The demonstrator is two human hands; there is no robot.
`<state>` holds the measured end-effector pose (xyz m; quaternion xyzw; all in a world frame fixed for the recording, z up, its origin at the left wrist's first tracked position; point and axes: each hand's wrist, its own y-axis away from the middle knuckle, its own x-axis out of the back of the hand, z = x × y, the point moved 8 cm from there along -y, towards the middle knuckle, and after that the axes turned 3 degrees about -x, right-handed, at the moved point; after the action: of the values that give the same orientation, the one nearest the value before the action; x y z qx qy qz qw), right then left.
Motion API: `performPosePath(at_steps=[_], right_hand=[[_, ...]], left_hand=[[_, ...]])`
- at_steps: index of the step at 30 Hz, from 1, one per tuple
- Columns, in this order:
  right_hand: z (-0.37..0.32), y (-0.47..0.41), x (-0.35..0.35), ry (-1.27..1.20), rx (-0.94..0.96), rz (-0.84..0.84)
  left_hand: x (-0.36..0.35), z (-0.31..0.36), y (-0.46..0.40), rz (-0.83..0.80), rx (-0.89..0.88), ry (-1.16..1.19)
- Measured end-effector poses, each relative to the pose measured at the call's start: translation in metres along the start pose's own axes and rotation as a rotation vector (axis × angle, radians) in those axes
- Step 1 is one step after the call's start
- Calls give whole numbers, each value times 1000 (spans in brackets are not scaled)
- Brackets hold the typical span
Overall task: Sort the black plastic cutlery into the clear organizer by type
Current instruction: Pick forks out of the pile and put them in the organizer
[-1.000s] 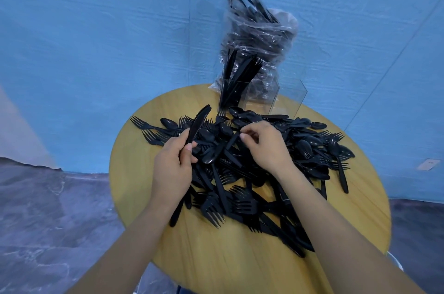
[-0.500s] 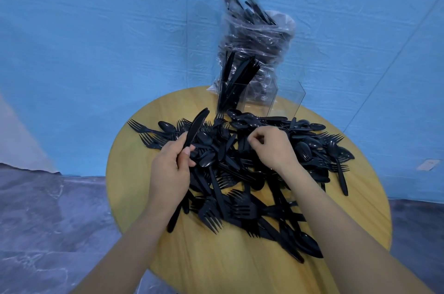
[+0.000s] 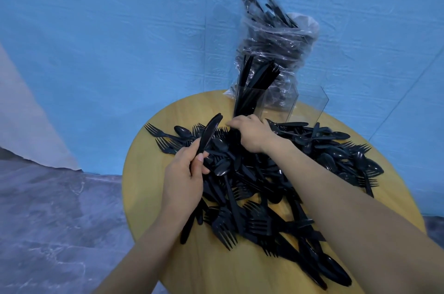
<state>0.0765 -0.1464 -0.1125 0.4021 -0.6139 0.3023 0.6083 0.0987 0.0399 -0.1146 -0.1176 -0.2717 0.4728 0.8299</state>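
Black knife (image 3: 209, 133) in left hand (image 3: 183, 179); no writing legible

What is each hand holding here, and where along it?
Left hand: a black knife, gripped around its handle. Right hand: reaching into the pile; any grasp cannot be told.

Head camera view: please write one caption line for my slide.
Left hand holds a black plastic knife; right hand reaches into the black cutlery pile before the clear organizer.

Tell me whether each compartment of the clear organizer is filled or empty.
Partly filled. The clear organizer's left compartment holds upright knives; the two compartments to its right look empty, showing only clear walls.
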Motion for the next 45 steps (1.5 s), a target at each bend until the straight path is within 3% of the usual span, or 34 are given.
performPosePath(at_steps=[7, 17, 21, 24, 28, 32, 37, 41, 45], right_hand=[[6, -12, 19, -41, -30, 240], [-3, -34, 17, -261, -16, 83], [9, -11, 39, -329, -40, 314], [31, 19, 44, -279, -161, 423], [60, 50, 20, -231, -372, 311], [50, 60, 0, -265, -312, 217], [27, 71, 9, -494, -102, 272], [60, 93, 25, -488, -197, 410], [104, 110, 28, -406, -328, 423]], left_hand=[[-1, -3, -1, 2, 0, 6], [0, 0, -2, -16, 3, -11], [-1, -3, -1, -15, 9, -8], [-2, -3, -1, -16, 11, -10], [-2, -3, 0, -23, 18, -5], [-3, -4, 1, -24, 27, -2], [-2, -4, 2, -5, 42, 8], [0, -6, 3, 5, 74, 19], [-1, 2, -3, 3, 81, 11]])
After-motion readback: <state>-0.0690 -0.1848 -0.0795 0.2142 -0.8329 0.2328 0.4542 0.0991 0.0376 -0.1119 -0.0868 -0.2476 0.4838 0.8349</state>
